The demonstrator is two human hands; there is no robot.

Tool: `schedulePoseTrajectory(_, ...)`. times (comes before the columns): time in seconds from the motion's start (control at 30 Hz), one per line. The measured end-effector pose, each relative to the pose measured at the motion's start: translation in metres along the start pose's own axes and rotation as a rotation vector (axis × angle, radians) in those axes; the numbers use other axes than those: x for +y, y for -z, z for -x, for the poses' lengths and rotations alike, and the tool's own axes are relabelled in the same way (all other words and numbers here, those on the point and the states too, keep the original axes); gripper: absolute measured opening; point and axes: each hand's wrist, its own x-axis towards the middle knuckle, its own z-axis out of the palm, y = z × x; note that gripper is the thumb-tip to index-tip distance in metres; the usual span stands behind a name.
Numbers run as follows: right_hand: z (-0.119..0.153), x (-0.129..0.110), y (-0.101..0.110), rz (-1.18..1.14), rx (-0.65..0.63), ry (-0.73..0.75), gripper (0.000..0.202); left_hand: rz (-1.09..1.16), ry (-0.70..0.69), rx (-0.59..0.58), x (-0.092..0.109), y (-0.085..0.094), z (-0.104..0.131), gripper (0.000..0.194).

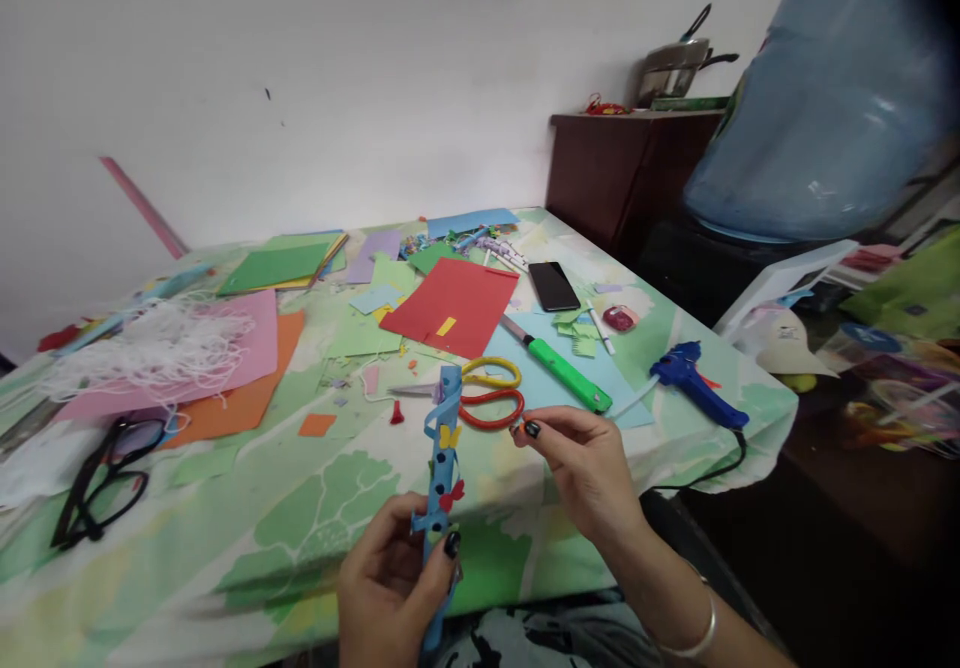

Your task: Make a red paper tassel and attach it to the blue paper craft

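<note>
Two hands work at lower centre: left hand (390, 588) grips the blue paper strip (444, 458) upright, right hand (581, 463) pinches a tiny orange scrap (516, 431). Steadying the strip would likely help press it flat.

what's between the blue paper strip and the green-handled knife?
Head view: the scissors, red and yellow handles, lie on the table between the blue strip and the knife.

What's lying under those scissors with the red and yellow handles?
The scissors rest on the green-patterned tablecloth, handles touching a light blue sheet. Whatever lies beneath that sheet is covered.
</note>
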Motion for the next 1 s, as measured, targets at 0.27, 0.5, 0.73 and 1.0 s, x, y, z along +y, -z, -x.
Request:
schedulePoseTrajectory(0.27, 0.015, 0.002, -0.023, -0.078, -0.043, -0.021, 0.006, 0.115, -0.027, -0.044, -0.001, -0.007, -0.005, 0.029)
schedulePoseTrajectory(0.5, 0.022, 0.002, -0.032, -0.121, -0.071, -0.062, 0.008, 0.174, 0.007, -0.108, -0.001, -0.014, -0.010, 0.026)
schedulePoseTrajectory(0.73, 0.007, -0.019, -0.038, -0.396, -0.125, -0.179, 0.012, 0.146, -0.063, -0.046, -0.010, -0.017, -0.006, 0.020)
schedulePoseTrajectory(1.0, -0.001, -0.035, -0.053, -0.585, -0.159, -0.220, 0.009, 0.036, -0.246, -0.188, -0.023, -0.008, -0.012, 0.016)
